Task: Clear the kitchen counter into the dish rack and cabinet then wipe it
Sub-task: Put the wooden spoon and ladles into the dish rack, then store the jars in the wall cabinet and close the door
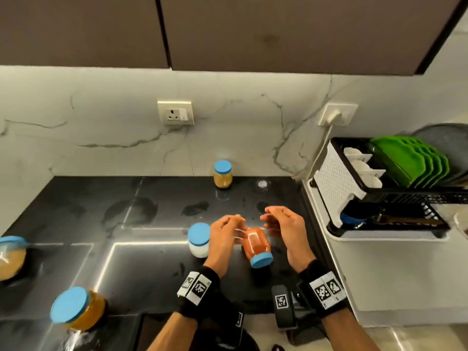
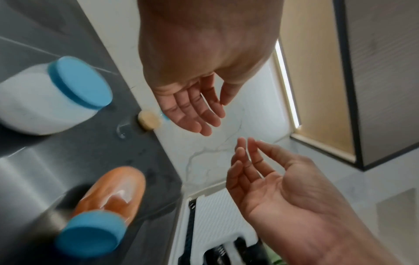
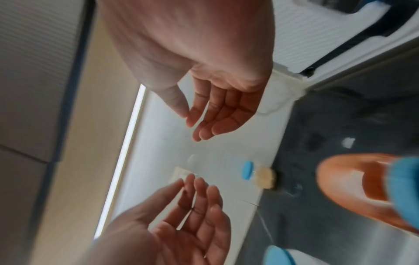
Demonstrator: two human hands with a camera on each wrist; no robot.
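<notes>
An orange-filled jar with a blue lid lies tipped on the black counter, lid toward me, and looks blurred. My left hand hovers at its left and my right hand at its right. Both are open, palms facing each other, and neither touches the jar. The left wrist view shows the left hand above the right hand, with the orange jar below. In the right wrist view the right hand and left hand hold nothing, and the orange jar lies at the right.
A white jar stands just left of my left hand. A yellow jar stands by the back wall, and two more jars sit front left. The dish rack at the right holds green plates and cups. The upper cabinets are closed.
</notes>
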